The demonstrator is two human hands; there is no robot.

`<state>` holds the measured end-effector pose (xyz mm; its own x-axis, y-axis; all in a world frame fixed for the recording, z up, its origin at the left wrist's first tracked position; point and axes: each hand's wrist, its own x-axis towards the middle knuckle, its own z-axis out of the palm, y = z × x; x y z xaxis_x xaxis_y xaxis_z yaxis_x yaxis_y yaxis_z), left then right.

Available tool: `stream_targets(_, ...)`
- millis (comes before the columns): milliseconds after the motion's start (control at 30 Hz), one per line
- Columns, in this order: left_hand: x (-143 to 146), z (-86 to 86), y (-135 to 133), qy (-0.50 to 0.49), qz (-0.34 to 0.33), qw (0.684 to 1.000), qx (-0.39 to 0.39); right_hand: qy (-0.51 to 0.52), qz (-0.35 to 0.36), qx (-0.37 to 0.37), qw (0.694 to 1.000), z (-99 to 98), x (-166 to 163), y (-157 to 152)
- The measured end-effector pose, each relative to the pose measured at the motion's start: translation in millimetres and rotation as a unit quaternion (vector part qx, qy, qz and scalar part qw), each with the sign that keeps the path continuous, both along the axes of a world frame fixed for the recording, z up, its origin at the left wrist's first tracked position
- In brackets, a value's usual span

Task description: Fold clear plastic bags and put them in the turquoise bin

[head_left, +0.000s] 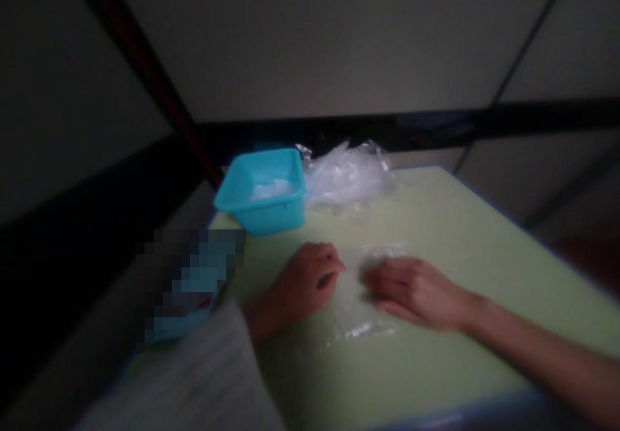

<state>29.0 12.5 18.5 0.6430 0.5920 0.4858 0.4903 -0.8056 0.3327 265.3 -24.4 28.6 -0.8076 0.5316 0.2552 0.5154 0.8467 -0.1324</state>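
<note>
A clear plastic bag (359,302) lies flat on the pale green table (460,237). My left hand (305,282) rests at its left edge with fingers curled, pinching the bag's edge. My right hand (416,289) lies on the bag's right side, its fingers pressed together on the plastic. The picture is dim and blurred, so the exact grip is hard to read.
A turquoise plastic tub (264,192) with something pale inside stands at the table's far left. A heap of clear plastic bags (346,176) lies beside it at the back edge. A pixelated patch (188,282) sits left of the table. Dark frame bars run behind.
</note>
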Motion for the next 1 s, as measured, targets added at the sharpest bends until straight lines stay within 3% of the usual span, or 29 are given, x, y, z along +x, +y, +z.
stream_targets(133, -1.4, 3.9, -5.9, 0.033, -0.025, 0.999, -0.028, 0.005, -0.014, 0.012, 1.000, 0.6, -1.8, -1.4)
stream_targets(267, -2.9, 3.1, -7.5, 0.034, -0.024, 0.998, -0.056, 0.023, -0.094, 0.022, 0.995, -1.6, -6.1, -5.7)
stream_targets(400, -2.8, -1.8, -6.5, 0.112, -0.023, 0.991, -0.076, -0.009, -0.161, 0.036, 0.986, -14.0, -9.0, -9.5)
stream_targets(600, -3.4, -7.8, -4.2, 0.181, -0.035, 0.978, -0.093, -0.046, -0.163, 0.012, 0.985, -19.6, -5.9, -7.8)
stream_targets(1000, -3.8, -11.3, -3.6, 0.212, -0.040, 0.973, -0.080, -0.055, -0.180, 0.003, 0.982, -15.3, -0.6, 0.4)
